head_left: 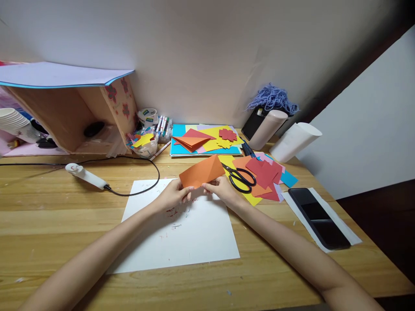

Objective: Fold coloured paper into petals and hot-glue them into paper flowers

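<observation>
An orange sheet of paper, creased near its right end, is held up between my two hands. My left hand pinches its lower left edge, thumb in front. My right hand grips the lower right edge in the same way. Beneath them lies a white sheet marked with small reddish and dark strokes. Just right of my right hand, black-handled scissors rest on a loose pile of coloured paper. Folded orange paper sits behind, on a stack of coloured sheets.
A white corded tool lies left, its black cable looping towards the white sheet. A cup of paper scraps, markers and a cardboard box stand at the back. To the right are a phone, paper roll and blue yarn.
</observation>
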Demonstrator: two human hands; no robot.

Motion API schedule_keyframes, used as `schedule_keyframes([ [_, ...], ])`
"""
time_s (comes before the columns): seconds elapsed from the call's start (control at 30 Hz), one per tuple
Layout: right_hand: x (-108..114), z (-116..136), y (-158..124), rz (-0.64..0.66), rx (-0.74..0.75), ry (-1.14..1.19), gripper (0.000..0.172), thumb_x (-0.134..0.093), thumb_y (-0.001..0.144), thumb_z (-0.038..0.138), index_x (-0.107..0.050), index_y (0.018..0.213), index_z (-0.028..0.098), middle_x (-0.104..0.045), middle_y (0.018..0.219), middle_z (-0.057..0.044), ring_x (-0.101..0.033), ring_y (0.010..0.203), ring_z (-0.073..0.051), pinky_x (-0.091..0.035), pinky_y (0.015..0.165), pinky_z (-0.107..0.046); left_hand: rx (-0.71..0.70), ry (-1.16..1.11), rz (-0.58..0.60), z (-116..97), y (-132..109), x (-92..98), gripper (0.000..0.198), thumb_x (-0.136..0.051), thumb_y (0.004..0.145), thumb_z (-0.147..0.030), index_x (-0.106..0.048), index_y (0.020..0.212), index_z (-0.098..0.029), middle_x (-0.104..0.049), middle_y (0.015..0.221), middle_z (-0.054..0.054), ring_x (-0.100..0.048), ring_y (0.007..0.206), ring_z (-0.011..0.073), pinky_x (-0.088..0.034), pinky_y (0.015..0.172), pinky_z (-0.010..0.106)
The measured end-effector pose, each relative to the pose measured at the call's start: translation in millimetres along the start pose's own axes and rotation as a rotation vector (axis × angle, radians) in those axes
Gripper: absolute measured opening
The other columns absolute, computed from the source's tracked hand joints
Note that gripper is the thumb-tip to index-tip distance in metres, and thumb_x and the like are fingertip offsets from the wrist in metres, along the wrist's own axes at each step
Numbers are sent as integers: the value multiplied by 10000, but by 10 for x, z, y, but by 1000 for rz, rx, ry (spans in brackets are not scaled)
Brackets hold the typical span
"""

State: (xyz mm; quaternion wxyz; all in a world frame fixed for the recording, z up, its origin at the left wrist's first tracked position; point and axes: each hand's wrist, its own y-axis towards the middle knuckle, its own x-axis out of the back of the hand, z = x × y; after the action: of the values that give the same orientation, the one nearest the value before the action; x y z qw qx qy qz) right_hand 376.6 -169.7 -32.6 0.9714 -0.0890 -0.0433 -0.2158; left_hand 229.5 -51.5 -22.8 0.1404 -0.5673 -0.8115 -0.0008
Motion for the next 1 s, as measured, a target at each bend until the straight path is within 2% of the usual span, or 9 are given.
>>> schedule_keyframes([
  [0.17,179,19,112,-122,-35,4,208,-649,605,329,-597,620,128,-582,535,-10,-490,486,-98,-384,501,-237,27,-5,37,51,41,128,362,-492,763,-460,-471,571,-154,-440,477,-25,-358,401,64,-270,412,192],
  [0.37,401,44,208,-205,29,24,199,-628,622,325,-554,546,157,-540,504,12,-440,454,-79,-351,465,-225,35,-16,48,70,70,197,367,-479,772,-454,-470,561,-154,-412,463,-32,-367,411,68,-286,434,196],
  [0.47,489,27,234,-322,67,99,148,-605,642,302,-603,634,154,-552,565,12,-458,496,-79,-369,494,-217,24,-46,33,71,79,204,358,-482,778,-426,-482,553,-149,-415,459,-31,-373,415,65,-290,440,192],
  [0.53,489,10,230,-341,104,179,168,-577,674,311,-618,698,150,-567,618,5,-475,537,-78,-383,523,-208,19,-98,11,59,78,200,342,-493,775,-415,-490,564,-146,-442,484,-24,-382,418,62,-307,445,192],
  [0.6,418,-2,200,-226,90,230,200,-560,703,330,-618,737,141,-594,671,-14,-501,579,-81,-398,552,-206,16,-126,-11,31,67,182,334,-497,776,-408,-506,577,-140,-461,503,-17,-384,417,60,-321,449,194],
  [0.7,209,8,109,62,-12,173,222,-612,685,324,-621,789,128,-635,775,-52,-522,607,-91,-417,570,-219,22,-76,-37,-32,37,122,343,-484,791,-403,-546,596,-128,-447,469,-18,-375,406,61,-306,434,191],
  [0.87,-80,74,-47,239,53,127,215,-586,722,314,-628,814,125,-632,745,-46,-536,641,-110,-407,580,-223,-47,-37,-16,-118,-15,-12,320,-477,803,-390,-548,630,-130,-521,514,-1,-414,442,71,-328,446,187],
  [0.93,-116,92,-75,256,68,102,207,-563,737,312,-629,767,118,-623,691,-42,-527,634,-111,-397,583,-220,-65,-46,1,-130,-31,-49,298,-470,807,-391,-536,666,-138,-557,564,3,-430,455,75,-342,452,189],
  [1.0,-125,103,-85,220,65,68,208,-570,726,314,-624,730,114,-613,653,-37,-510,605,-106,-388,570,-218,-70,-47,-7,-131,-44,-71,285,-468,807,-397,-525,688,-144,-572,587,1,-440,465,80,-350,456,192],
])
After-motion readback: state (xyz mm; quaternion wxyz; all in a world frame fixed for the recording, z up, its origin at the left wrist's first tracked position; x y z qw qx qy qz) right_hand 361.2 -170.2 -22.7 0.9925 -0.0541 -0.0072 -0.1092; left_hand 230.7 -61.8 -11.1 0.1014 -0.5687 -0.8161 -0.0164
